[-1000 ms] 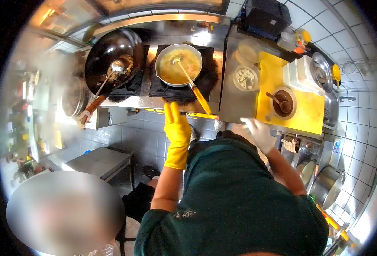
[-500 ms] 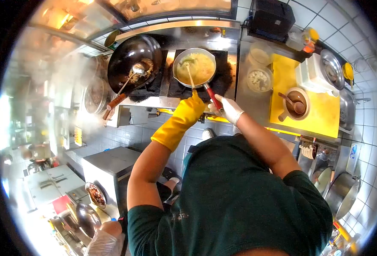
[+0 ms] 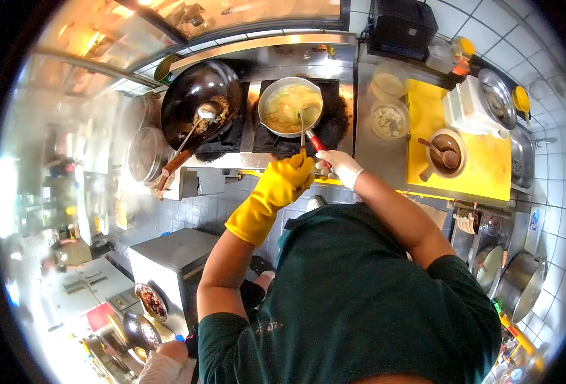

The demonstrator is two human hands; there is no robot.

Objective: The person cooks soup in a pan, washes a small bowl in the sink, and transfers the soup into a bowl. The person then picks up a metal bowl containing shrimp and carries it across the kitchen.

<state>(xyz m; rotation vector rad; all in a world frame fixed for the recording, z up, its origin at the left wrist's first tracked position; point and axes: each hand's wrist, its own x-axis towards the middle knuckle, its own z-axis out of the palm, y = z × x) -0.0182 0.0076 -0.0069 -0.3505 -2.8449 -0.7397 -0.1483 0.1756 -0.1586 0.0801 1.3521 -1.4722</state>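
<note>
Here, saucepan (image 3: 285,134), red handle (image 3: 316,140) slanting nearward-right, in right hand (image 3: 340,168).

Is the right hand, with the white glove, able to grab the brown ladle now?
Probably not: the right hand grips the red pan handle, though nothing seems to block the brown ladle.

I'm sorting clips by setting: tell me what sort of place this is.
Probably a restaurant kitchen: a large black wok and a saucepan sit on a stove, near a yellow board.
</note>
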